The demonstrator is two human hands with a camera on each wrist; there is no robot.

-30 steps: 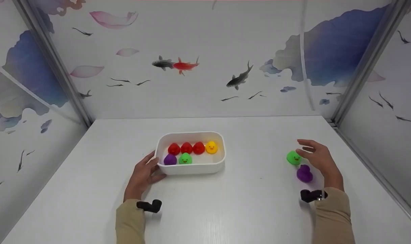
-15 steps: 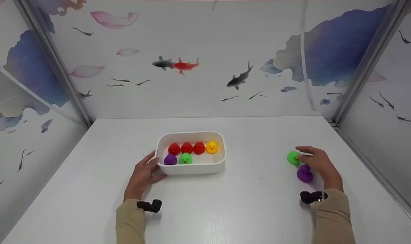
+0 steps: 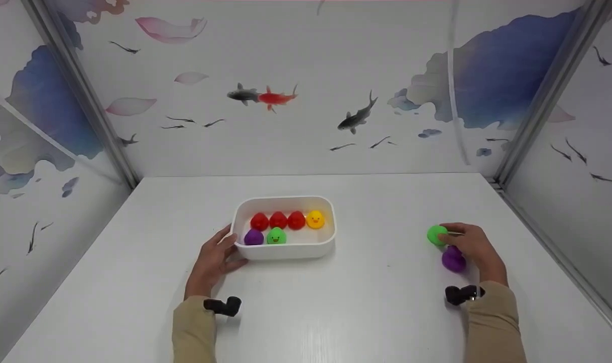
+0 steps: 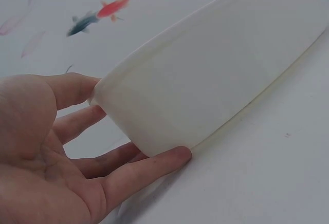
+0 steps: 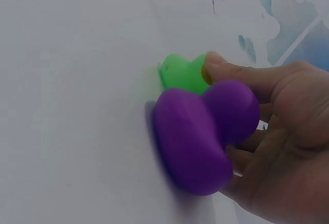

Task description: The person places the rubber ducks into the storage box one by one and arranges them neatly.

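Note:
A white box [image 3: 286,251] holds several small toy ducks: red ducks [image 3: 278,220], a yellow duck [image 3: 315,219], a purple duck [image 3: 253,237] and a green duck [image 3: 276,236]. My left hand [image 3: 211,262] grips the box's near left corner, thumb along the front and fingers at the left side. On the right, my right hand [image 3: 472,247] pinches a loose green duck [image 3: 436,235]; its thumb covers part of the head. Just in front lies another purple duck [image 3: 453,259], which in the right wrist view partly hides the green one [image 5: 180,73].
The white tabletop [image 3: 316,307] is walled in by panels [image 3: 306,146] printed with fish and petals, at the back and both sides. Metal posts [image 3: 538,96] stand at the corners. A black wrist camera [image 3: 224,306] sits on each sleeve.
My right hand has lowered and closed in from above the loose green duck, and its thumb and fingers now take hold of it. My left hand and the box have stayed still.

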